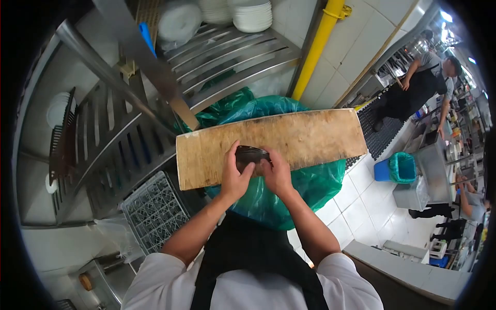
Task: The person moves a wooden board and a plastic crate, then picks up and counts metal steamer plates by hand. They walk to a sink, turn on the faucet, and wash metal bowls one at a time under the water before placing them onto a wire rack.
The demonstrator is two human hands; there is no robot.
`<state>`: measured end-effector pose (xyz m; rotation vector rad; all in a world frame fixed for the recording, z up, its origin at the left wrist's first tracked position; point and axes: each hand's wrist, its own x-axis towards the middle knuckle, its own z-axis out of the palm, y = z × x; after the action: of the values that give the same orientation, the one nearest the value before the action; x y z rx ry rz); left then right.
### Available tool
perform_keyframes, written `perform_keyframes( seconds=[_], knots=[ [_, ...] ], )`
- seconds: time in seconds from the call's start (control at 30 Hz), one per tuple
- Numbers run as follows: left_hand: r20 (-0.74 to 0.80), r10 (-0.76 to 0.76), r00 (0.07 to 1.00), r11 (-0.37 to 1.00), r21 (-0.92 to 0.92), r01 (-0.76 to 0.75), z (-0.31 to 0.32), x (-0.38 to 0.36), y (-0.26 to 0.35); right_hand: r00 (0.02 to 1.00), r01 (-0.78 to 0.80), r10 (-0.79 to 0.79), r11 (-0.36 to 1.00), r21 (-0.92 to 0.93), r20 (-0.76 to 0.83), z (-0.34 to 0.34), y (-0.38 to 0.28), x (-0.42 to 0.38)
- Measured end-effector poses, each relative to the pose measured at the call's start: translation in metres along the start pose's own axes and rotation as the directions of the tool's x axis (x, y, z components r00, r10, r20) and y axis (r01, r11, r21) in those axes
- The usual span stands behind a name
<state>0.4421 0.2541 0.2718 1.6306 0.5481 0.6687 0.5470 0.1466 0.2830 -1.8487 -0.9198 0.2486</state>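
Note:
A dark, glossy, rounded object (pixel 251 156), perhaps a small black dish or a stack of them, is held between my two hands over the wooden board. My left hand (pixel 237 173) wraps its left side, thumb toward me. On the other side my right hand (pixel 275 170) grips it with the thumb near its front edge. The fingertips on the far side are partly hidden. Beneath lies the long, stained wooden board (pixel 315 134), resting across a bin lined with a green plastic bag (pixel 315 186).
Slatted metal shelves (pixel 232 57) with stacked white plates (pixel 251 15) stand ahead. A yellow pipe (pixel 318 51) runs up the tiled wall. A grey dish rack (pixel 155 212) is at my left. To the right are a blue bin (pixel 382 166) and another person (pixel 421 82).

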Motion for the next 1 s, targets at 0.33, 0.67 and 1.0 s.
perform_keyframes(
  seconds=[0.33, 0.67, 1.0],
  knots=[
    [0.023, 0.114, 0.993, 0.984, 0.135, -0.116, -0.028, -0.001, -0.026, 0.995, -0.104, 0.104, 0.994, -0.034, -0.010, 0.021, -0.012, -0.017],
    [0.022, 0.061, 0.998, 0.977, 0.205, -0.064, -0.040, 0.001, -0.026, 0.985, -0.169, 0.170, 0.985, 0.032, -0.016, 0.019, -0.018, -0.006],
    [0.304, -0.313, 0.900, 0.467, -0.776, 0.425, -0.017, -0.027, -0.018, 0.942, -0.329, 0.283, 0.887, 0.325, 0.181, 0.007, -0.014, -0.014]
  ],
)
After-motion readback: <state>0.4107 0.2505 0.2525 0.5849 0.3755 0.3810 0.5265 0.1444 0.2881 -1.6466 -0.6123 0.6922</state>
